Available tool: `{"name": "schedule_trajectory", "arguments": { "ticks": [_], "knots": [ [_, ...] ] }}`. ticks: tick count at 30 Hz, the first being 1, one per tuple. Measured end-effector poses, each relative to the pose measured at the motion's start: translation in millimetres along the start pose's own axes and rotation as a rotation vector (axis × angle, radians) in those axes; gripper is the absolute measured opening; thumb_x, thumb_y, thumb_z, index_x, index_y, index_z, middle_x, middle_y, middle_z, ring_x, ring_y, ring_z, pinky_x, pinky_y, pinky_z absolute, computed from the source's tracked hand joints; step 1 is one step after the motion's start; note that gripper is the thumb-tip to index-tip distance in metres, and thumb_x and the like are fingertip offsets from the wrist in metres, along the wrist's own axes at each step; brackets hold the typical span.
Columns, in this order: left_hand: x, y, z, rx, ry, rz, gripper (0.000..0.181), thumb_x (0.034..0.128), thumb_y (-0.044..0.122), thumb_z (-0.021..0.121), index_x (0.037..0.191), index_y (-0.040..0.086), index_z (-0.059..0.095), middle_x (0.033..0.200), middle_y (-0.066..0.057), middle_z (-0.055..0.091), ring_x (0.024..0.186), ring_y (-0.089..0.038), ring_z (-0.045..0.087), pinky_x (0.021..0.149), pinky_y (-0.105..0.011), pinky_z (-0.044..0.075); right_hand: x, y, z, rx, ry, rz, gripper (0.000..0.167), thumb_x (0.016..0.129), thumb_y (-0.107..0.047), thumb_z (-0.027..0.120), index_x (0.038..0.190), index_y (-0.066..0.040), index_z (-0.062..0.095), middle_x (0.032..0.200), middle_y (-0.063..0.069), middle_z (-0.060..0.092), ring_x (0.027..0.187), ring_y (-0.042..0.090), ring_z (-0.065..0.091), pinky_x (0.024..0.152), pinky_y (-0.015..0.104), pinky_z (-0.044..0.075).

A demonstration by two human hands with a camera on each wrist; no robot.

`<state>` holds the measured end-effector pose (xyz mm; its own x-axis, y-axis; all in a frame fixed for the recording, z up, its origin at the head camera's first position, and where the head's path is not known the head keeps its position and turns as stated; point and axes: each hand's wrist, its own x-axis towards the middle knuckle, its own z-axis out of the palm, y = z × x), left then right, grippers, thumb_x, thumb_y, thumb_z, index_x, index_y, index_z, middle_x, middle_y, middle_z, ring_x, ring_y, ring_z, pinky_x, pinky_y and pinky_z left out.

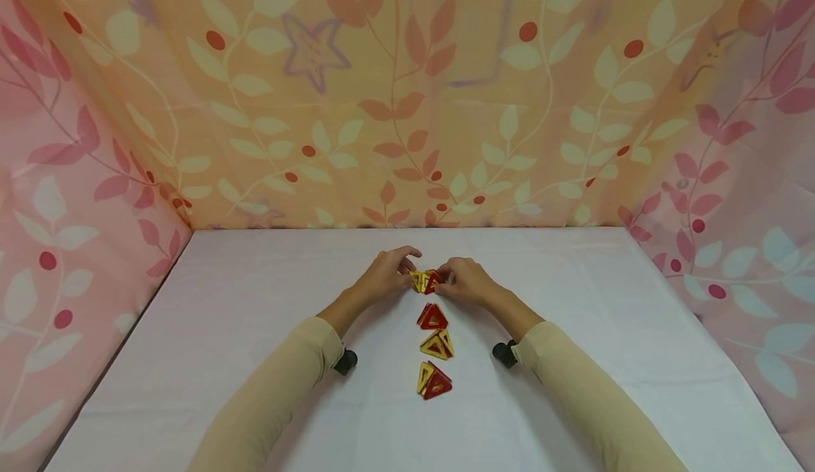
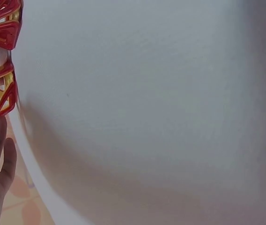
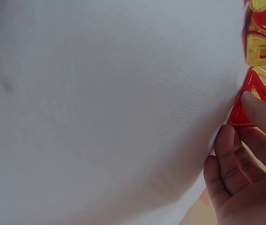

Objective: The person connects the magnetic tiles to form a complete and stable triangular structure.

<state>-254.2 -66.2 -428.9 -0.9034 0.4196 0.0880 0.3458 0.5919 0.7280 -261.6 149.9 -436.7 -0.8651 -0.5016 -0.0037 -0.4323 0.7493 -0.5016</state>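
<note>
Both hands meet at a small cluster of red and yellow triangular magnetic tiles [image 1: 425, 281], the farthest in a column on the table. My left hand [image 1: 385, 272] is at its left side; in the left wrist view, thumb and fingers pinch the edge of a red and yellow tile shape [image 2: 7, 96]. From the right, my right hand [image 1: 469, 279] pinches a red triangular tile [image 3: 246, 105] between thumb and fingers, beside yellow tiles [image 3: 263, 49]. The fingers partly cover the cluster, so how its tiles join is unclear.
Nearer on the white table [image 1: 223, 359] stand a mostly red pyramid [image 1: 433, 317], a mostly yellow pyramid [image 1: 436, 345] and a red and yellow pyramid [image 1: 436, 381], lined up between the forearms. A leaf-patterned curtain [image 1: 395, 104] rises behind the table and at both sides.
</note>
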Motion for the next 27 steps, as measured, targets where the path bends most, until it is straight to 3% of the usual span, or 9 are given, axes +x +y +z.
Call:
{"name": "schedule_trajectory", "arguments": {
  "ticks": [18, 27],
  "knots": [
    [2.9, 2.5, 4.8, -0.01, -0.001, 0.053, 0.041, 0.0892, -0.003, 0.07, 0.129, 0.0, 0.059, 0.108, -0.016, 0.07, 0.098, -0.025, 0.066, 0.087, -0.036, 0.055, 0.4, 0.8, 0.8, -0.003, 0.002, -0.017, 0.033, 0.089, -0.02, 0.075, 0.115, 0.0, 0.072, 0.104, 0.008, 0.071, 0.088, 0.018, 0.061, 0.082, 0.037, 0.051],
    [3.6, 1.8, 6.7, -0.011, 0.007, 0.045, 0.039, 0.0902, -0.003, 0.069, 0.128, 0.001, 0.06, 0.105, -0.012, 0.071, 0.096, -0.023, 0.066, 0.085, -0.034, 0.055, 1.5, 0.3, 1.0, -0.006, -0.002, -0.001, 0.033, 0.09, -0.02, 0.075, 0.115, 0.0, 0.072, 0.104, 0.008, 0.071, 0.089, 0.018, 0.062, 0.083, 0.037, 0.052]
  ]
}}
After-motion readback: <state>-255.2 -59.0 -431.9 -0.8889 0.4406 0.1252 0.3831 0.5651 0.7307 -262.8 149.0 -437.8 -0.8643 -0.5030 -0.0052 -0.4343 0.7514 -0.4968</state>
